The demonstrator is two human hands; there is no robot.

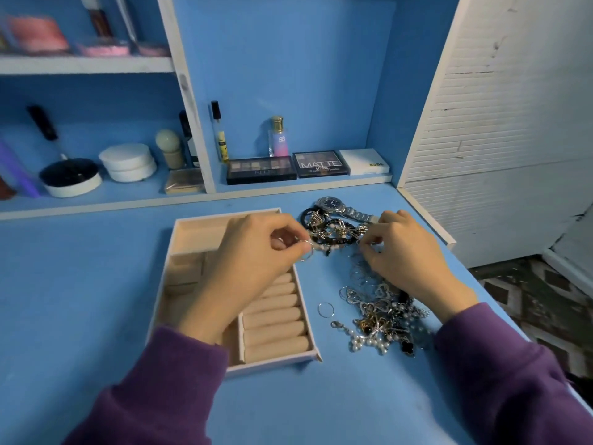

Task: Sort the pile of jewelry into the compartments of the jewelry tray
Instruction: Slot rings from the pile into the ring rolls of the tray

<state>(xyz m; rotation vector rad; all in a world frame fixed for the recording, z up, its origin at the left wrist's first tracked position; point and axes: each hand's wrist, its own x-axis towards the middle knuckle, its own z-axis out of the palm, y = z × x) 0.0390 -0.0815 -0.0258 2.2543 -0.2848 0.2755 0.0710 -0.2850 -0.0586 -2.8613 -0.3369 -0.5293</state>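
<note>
Two words are all I can read for certain. "MATTE" stands in big pale letters on the dark eyeshadow palette point(321, 163) on the low shelf at twelve o'clock from my hands. The longer palette point(261, 170) at its nine o'clock side shows only faint letters beginning "NU". The white box point(364, 161) at its three o'clock side has a small dark print too tiny to read. Behind them stand a perfume bottle point(278, 138) with a gold cap and a slim spray tube point(219, 136); their labels are blurred.

My left hand point(256, 248) hangs over the jewelry tray point(272, 359), thumb and fingertips pinching a small silver ring point(306, 250) just past the tray's three o'clock edge. That hand and its purple sleeve cover the tray's middle; the ring rolls point(276, 316) show at five o'clock of it.

My right hand point(404, 252) has its fingers curled down into the pile of jewelry point(375, 309); whether they grip a piece I cannot tell. The pile lies on the blue desk at three o'clock from the tray, with a steel watch point(333, 205) at its twelve o'clock end and a loose hoop point(326, 309) between pile and tray.
</note>
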